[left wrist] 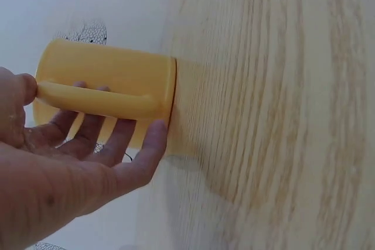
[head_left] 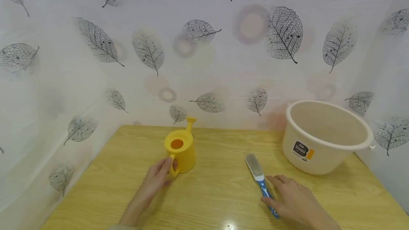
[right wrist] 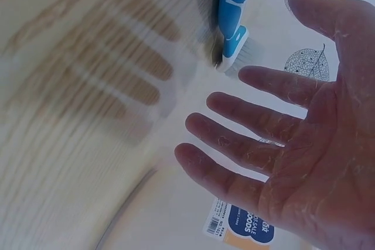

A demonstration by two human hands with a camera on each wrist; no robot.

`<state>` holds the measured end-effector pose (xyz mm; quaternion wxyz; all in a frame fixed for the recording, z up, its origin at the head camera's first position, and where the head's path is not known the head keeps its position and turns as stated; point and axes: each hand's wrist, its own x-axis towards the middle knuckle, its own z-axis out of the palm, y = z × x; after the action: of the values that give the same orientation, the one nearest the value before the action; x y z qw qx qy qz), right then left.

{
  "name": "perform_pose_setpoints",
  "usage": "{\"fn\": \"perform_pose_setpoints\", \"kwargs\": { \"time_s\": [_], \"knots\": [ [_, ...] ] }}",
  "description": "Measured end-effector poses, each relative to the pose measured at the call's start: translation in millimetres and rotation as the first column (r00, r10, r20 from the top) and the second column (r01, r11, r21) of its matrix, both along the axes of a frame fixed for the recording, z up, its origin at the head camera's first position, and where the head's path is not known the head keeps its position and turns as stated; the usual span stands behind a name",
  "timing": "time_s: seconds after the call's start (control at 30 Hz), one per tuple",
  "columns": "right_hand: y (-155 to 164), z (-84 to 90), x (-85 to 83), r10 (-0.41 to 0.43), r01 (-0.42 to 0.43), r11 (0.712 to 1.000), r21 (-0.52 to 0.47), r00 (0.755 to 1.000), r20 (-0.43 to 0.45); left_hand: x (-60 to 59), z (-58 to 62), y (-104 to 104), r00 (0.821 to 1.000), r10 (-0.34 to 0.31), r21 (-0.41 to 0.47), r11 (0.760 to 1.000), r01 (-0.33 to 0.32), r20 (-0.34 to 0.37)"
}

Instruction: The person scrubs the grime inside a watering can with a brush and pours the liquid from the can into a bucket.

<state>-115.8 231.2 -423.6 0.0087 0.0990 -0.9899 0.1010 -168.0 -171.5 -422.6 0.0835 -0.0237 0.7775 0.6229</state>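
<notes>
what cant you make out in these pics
Head view: the floor of the cream bucket, hidden by its near wall.
Head view: fine print on the bucket's label, too small to read.
Left wrist view: the spout of the yellow watering can, hidden behind its body.
Right wrist view: the tail of the blue-handled brush, cut off by the top edge.

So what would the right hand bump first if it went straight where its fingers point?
Probably the brush, though the right hand may be high enough to pass over it; depth is unclear.

A yellow cylindrical plastic watering can is upright; right of it lies a slim blue-handled brush, bristles up.
</notes>
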Motion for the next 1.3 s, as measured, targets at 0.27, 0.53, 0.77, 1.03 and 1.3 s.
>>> {"fn": "perform_pose_setpoints", "kwargs": {
  "time_s": [0.27, 0.53, 0.77, 1.03, 1.3],
  "knots": [
    [-2.7, -0.5, 3.2, 0.001, -0.002, 1.0, -0.016, 1.0, -0.031, -6.0, -0.7, 1.9, 1.0, -0.004, 0.027, 1.0, 0.005, -0.015],
    [-4.2, -0.7, 1.2, -0.02, 0.02, 1.0, -0.015, 1.0, 0.023, -8.0, -2.0, 6.9, 0.972, 0.069, -0.266, 0.955, -0.129, -0.225],
    [-4.2, -0.1, -0.4, -0.022, 0.023, 1.0, -0.011, 0.999, 0.04, -17.9, -4.1, 10.7, 0.948, 0.088, -0.344, 0.918, -0.196, -0.306],
    [-5.0, -0.6, 0.7, -0.028, 0.028, 1.0, -0.002, 0.999, 0.023, -26.9, -11.9, 17.0, 0.954, 0.109, -0.306, 0.931, -0.197, -0.28],
    [-4.8, -3.3, 0.8, -0.02, 0.02, 1.0, -0.004, 1.0, 0.017, -30.2, -12.9, 22.6, 0.944, 0.171, -0.283, 0.925, -0.253, -0.282]
  ]
}}
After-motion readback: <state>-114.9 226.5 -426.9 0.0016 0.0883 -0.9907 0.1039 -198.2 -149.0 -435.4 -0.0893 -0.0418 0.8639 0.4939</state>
